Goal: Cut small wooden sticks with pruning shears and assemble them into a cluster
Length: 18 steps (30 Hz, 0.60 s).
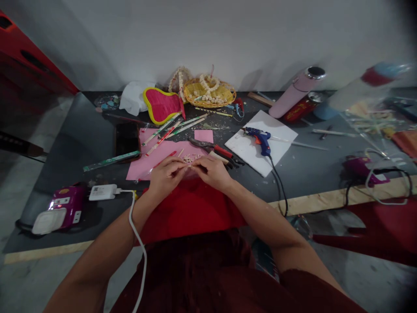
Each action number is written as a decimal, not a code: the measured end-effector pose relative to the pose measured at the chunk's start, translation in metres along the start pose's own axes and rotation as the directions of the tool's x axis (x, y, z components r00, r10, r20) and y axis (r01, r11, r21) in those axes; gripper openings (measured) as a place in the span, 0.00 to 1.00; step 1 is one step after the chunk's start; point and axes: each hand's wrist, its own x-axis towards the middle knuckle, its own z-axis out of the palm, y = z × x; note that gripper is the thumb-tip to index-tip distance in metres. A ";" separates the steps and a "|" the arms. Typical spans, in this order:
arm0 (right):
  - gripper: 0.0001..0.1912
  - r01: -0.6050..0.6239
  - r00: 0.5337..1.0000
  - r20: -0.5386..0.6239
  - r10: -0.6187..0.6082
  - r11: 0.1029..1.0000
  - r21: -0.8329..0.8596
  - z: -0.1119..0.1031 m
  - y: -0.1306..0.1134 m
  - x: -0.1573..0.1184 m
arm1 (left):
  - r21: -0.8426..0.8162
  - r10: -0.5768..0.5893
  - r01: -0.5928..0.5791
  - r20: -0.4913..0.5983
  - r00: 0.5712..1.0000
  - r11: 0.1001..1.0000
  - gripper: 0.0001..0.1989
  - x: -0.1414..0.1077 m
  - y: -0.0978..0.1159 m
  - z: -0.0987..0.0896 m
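My left hand (167, 174) and my right hand (211, 172) meet fingertip to fingertip above the pink paper (146, 163), at the front of the table. Both are closed in a pinch, and whatever sits between the fingertips is too small to name. Just beyond them lies a pile of small pale pieces (188, 159). Red-handled pliers (223, 152) rest behind my right hand. Wrapped sticks (163, 137) lie on the paper behind my left hand. A red cloth (192, 208) hangs beneath my wrists.
A blue glue gun (262, 139) lies on a white board (244, 150) at right, its cord over the front edge. A yellow basket (210, 104), pink flask (293, 93) and red can (301, 108) stand behind. At left are a phone (127, 141), white charger (103, 192) and purple socket block (70, 204).
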 end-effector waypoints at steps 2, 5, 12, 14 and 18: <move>0.08 -0.066 0.997 -0.036 0.065 0.998 -0.024 -0.001 0.002 0.000 | -0.014 -0.016 0.016 -0.008 1.000 1.000 0.07 0.000 0.000 0.000; 0.12 -0.130 0.988 -0.084 0.128 0.991 -0.014 -0.004 0.005 0.002 | -0.034 -0.041 0.041 -0.004 0.999 0.999 0.07 0.001 0.000 -0.001; 0.13 -0.056 0.998 -0.045 0.048 0.978 -0.202 -0.017 0.014 0.005 | -0.036 -0.046 0.046 0.006 0.999 0.998 0.07 0.002 0.003 -0.003; 0.12 -0.093 0.995 -0.049 0.082 0.941 -0.324 -0.025 0.019 0.004 | -0.028 -0.051 0.051 -0.002 0.999 0.998 0.07 0.002 0.003 -0.004; 0.09 -0.268 0.963 -0.107 0.246 0.851 -0.452 -0.039 0.026 0.000 | -0.035 -0.063 0.062 -0.035 0.997 0.997 0.06 0.003 0.000 -0.006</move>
